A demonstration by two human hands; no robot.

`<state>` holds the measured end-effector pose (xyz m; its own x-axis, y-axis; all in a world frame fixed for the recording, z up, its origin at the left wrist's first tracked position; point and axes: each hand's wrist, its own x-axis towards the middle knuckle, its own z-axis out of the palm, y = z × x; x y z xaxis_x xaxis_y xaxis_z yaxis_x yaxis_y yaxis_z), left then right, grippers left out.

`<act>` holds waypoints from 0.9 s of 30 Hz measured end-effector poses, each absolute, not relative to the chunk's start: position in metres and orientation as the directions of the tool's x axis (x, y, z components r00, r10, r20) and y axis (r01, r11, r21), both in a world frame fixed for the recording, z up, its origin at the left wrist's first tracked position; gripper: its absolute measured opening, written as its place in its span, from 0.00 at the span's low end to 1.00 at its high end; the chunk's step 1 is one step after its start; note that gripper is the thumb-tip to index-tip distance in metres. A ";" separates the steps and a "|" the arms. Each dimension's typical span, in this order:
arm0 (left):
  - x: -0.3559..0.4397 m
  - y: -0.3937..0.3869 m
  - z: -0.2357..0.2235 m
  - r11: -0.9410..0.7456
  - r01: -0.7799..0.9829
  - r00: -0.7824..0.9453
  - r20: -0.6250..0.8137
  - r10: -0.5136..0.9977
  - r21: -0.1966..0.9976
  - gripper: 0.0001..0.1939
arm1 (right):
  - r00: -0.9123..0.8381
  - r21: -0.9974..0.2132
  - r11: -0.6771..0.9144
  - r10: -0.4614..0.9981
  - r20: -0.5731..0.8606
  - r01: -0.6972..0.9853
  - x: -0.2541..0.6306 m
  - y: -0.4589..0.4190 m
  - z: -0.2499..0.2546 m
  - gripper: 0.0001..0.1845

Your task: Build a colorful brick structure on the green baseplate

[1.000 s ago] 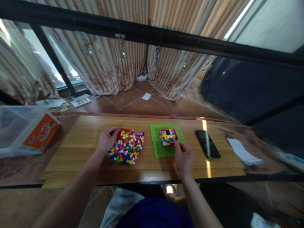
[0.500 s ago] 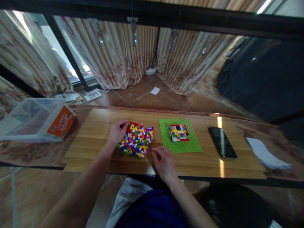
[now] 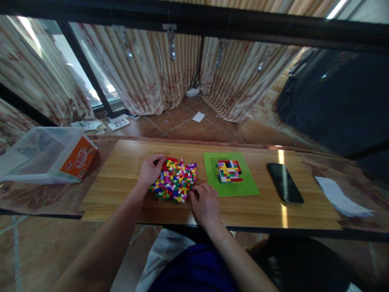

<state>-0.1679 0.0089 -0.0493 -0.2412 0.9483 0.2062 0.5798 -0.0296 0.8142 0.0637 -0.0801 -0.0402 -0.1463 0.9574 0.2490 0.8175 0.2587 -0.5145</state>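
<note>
A spread of small multicoloured toy bricks lies on the wooden board. At its upper left edge rests my left hand, fingers curled close to some red bricks; whatever is between the fingertips is too small to make out. My right hand is at the pile's right edge, thumb and index finger bent together against the outer bricks. Any brick in that pinch is hidden. To the right, a green baseplate bears a low, roughly square brick structure with a dark gap in its top.
A black phone lies right of the baseplate, with white paper beyond it. At far left stands a clear plastic bin with an orange label. The wooden board ends at the table's front edge. A dark bar crosses overhead.
My right hand has shifted slightly left and up, bringing its thumb and index finger to the pile's right edge. The left hand stays nearly where it was.
</note>
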 end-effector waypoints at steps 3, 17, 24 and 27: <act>-0.169 0.009 -0.051 -0.037 0.585 -0.240 0.217 0.946 0.810 0.16 | -0.134 -0.617 0.254 0.963 0.235 0.745 0.071 -0.081 -0.038 0.05; -0.171 0.010 -0.048 -0.044 0.626 -0.224 0.234 0.946 0.778 0.16 | 0.421 -0.960 -0.033 0.902 0.091 0.278 0.177 -0.049 -0.031 0.15; -0.172 0.010 -0.048 -0.049 0.611 -0.231 0.236 0.944 0.790 0.15 | 0.420 -0.856 -0.075 0.891 0.173 0.511 0.192 -0.035 -0.022 0.15; -0.172 0.010 -0.047 -0.050 0.608 -0.223 0.231 0.947 0.792 0.16 | 0.398 -0.755 -0.086 0.885 0.241 0.650 0.190 -0.031 -0.017 0.14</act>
<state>-0.1716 0.0105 -0.0469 -0.2225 0.9472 0.2309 0.6084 -0.0502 0.7921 0.1896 -0.0309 -0.0174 0.3975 0.8853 0.2414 0.6499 -0.0859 -0.7551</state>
